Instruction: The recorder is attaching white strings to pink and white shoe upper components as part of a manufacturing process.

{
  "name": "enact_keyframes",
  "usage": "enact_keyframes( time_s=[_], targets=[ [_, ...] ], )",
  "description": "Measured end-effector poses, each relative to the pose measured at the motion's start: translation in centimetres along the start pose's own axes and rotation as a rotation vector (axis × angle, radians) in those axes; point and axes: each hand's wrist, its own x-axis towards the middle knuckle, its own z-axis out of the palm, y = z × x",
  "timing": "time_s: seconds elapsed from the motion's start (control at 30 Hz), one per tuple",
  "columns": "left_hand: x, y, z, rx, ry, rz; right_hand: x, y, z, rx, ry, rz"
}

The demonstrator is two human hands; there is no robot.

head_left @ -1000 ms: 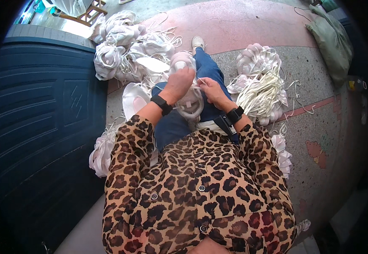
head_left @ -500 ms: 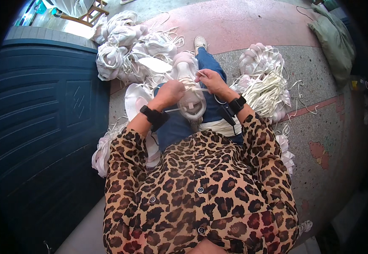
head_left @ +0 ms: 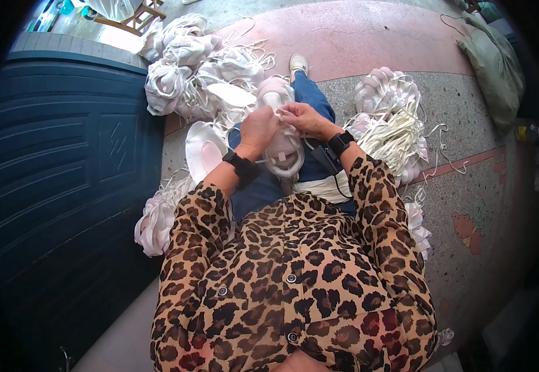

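A pale pink and white shoe upper rests on my lap between my thighs, its heel opening toward me. Both hands meet over its lacing area. My left hand is closed, its fingertips pinched at the white shoelace; the hand itself hides most of that grip. From the other side my right hand pinches the shoelace between thumb and forefinger, close against the left fingertips. The eyelets under the hands are mostly covered.
Bundled white shoe uppers heap up at the far left. Right of my leg lie more uppers and a thick hank of cream laces. A blue panelled door stands at left; a grey-green sack leans far right.
My hands have come together over the shoe upper; the right moved left and the left moved slightly right. The stretched lace between them is now mostly hidden.
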Motion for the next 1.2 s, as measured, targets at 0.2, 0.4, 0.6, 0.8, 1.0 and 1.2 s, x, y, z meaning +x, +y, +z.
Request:
enact_keyframes(
  time_s=[0.2, 0.4, 0.6, 0.8, 1.0, 1.2],
  targets=[
    [-0.6, -4.6, -1.4, -0.033, -0.065, 0.118, -0.7, -1.0, 0.3, 0.004, 0.064, 0.009],
    [-1.7, -4.9, -2.5, 0.165, -0.009, 0.328, -1.5, -1.5, 0.6, -0.003, 0.076, 0.036],
    [-0.8, -2.6, -2.3, 0.19, -0.309, 0.046, -1.1, -0.3, 0.3, -0.09, 0.069, 0.009],
    [-1.0, -3.1, -3.5, 0.501, -0.17, 0.508, -0.1, 2.3, 1.8, -0.892, 0.396, -0.331],
    [-5.4, -7.9, -9.5, 0.643, 0.071, 0.769, -1.7, 1.0, 5.4, -1.034, 0.625, -0.467],
    [-6.7, -9.7, -7.0, 0.609, 0.126, 0.42, -2.2, 2.9, 7.2, -0.748, 0.482, -0.316]
  ],
)
